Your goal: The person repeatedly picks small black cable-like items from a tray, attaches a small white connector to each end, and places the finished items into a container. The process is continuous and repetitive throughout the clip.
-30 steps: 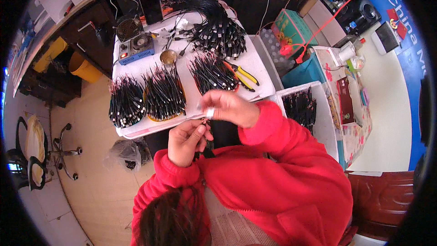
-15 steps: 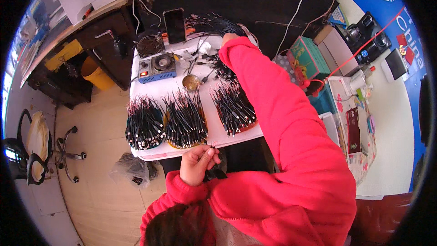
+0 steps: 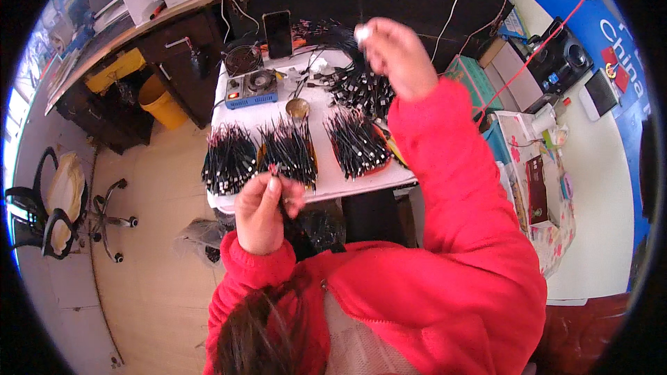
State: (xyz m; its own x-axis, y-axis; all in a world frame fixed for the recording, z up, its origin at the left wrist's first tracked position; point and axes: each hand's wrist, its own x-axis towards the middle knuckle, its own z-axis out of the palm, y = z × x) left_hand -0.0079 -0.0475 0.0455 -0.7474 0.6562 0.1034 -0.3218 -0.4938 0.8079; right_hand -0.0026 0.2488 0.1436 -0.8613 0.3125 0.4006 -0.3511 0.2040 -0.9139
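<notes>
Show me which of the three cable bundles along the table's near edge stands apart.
The rightmost bundle: white table separates it from the left bundle and middle bundle, which sit close together.

A white bench (image 3: 321, 149) bears three cable bundles (image 3: 356, 144) along its near edge, two side by side at left, one apart at right. Behind them sit a blue box (image 3: 251, 90), a small round dish (image 3: 297, 108) and a loose cable pile (image 3: 358, 88). A phone (image 3: 278, 35) stands upright at the back.
</notes>
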